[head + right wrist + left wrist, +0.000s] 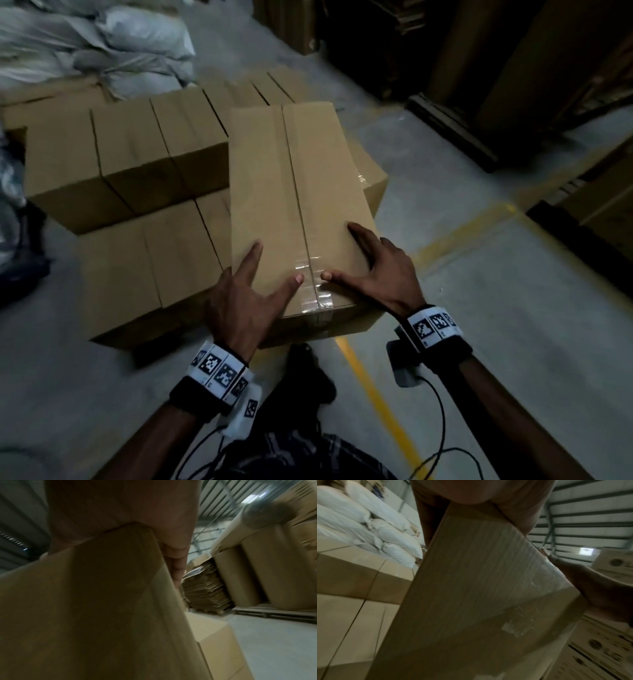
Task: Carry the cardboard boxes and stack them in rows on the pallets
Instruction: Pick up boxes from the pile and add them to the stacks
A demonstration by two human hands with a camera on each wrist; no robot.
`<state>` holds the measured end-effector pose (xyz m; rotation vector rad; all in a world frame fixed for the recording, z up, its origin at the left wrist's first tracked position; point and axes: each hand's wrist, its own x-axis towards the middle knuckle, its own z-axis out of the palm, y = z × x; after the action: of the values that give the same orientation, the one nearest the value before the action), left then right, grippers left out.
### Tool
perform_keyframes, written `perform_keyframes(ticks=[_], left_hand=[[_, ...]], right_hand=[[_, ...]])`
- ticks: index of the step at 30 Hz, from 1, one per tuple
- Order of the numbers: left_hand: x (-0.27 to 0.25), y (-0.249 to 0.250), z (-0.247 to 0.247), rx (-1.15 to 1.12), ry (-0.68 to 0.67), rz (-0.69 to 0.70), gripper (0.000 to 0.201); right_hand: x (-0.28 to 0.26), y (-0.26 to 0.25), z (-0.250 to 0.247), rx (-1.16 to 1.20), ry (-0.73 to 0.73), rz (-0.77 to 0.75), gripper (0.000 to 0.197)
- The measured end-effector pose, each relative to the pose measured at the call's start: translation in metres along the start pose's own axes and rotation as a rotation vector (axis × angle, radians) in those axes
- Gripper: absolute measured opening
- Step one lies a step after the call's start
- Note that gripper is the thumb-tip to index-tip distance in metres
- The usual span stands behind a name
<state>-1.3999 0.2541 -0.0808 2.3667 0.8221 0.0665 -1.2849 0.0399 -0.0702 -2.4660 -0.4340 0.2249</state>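
Observation:
A long taped cardboard box [291, 192] points away from me, its near end between my hands. My left hand [246, 291] clasps the near left corner, with thumb and index finger on top and the other fingers down the side. My right hand [373, 270] grips the near right corner, thumb on top and fingers curled over the right edge. In the wrist views the box [479, 588] [102, 601] fills the frame under each palm. Its far end lies over rows of stacked boxes [126, 154]; whether it rests on them I cannot tell.
White sacks [102, 44] are piled behind the stack at the far left. A yellow floor line [376, 394] runs past my foot [305, 373]. A wooden pallet [452, 133] and tall cardboard stand to the right. Flattened cartons [205, 585] sit on another pallet.

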Motion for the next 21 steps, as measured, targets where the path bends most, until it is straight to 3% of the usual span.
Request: perform_keyframes(ticks=[11, 21], left_hand=[[0.173, 0.023, 0.076, 0.012, 0.015, -0.232, 0.103], [0.273, -0.018, 0.185, 0.000, 0.033, -0.308, 0.113]], right_hand=[[0.215, 0.037, 0.043, -0.009, -0.215, 0.005, 0.116], [0.325, 0.121, 0.141, 0.009, -0.313, -0.008, 0.119]])
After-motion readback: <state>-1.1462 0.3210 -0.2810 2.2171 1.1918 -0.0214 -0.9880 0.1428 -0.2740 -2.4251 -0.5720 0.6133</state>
